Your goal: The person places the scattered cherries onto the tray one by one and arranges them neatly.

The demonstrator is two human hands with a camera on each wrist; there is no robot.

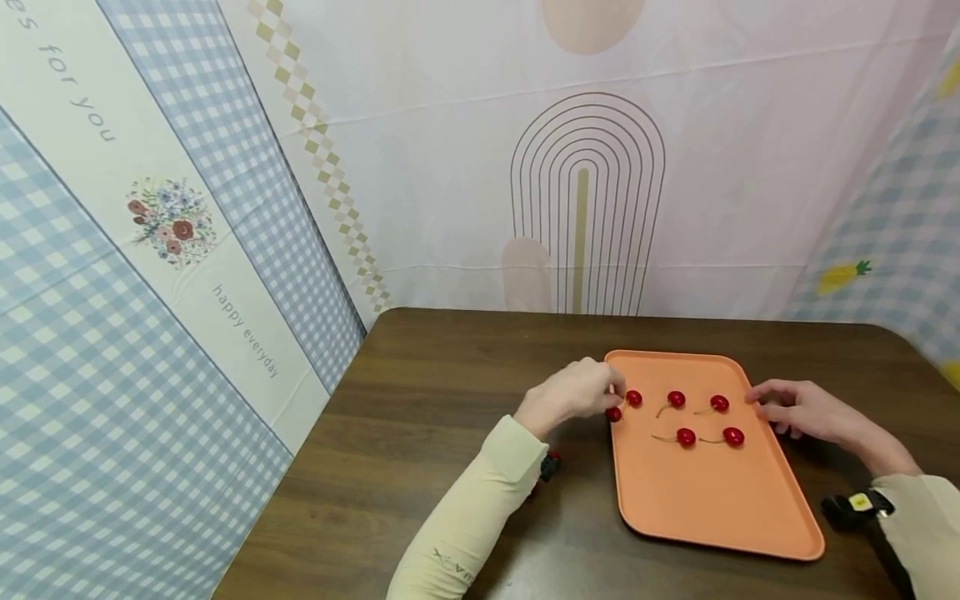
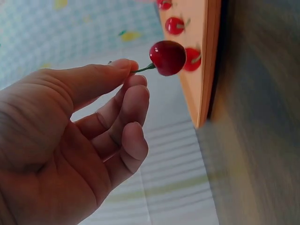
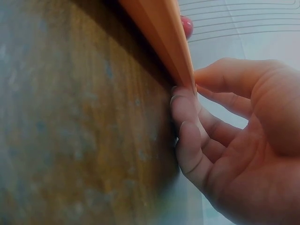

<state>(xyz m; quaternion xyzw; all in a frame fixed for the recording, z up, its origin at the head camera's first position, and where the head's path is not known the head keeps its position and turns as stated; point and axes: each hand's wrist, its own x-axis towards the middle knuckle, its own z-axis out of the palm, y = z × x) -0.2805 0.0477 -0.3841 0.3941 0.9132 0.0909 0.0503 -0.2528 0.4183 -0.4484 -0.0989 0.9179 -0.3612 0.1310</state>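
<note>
My left hand (image 1: 572, 392) pinches the thin green stem of a red cherry (image 2: 167, 57) between thumb and fingertips. This cherry hangs at the left rim of an orange tray (image 1: 712, 508); whether it touches the tray I cannot tell. On the tray lie several more cherries with stems, among them one at the upper left (image 1: 633, 398) close to the held one, and a lower right one (image 1: 733, 436). At the tray's right side my right hand (image 1: 813, 410) grips the rim, thumb on the upper edge and fingers against the outer side, as the right wrist view shows.
Red spots, perhaps cherries (image 1: 555, 456), show beside the left wrist, mostly hidden by the sleeve and a black wrist device (image 1: 550, 468). The dark wooden table (image 1: 420, 417) extends left of the tray. A patterned cloth (image 1: 435, 167) hangs behind the table.
</note>
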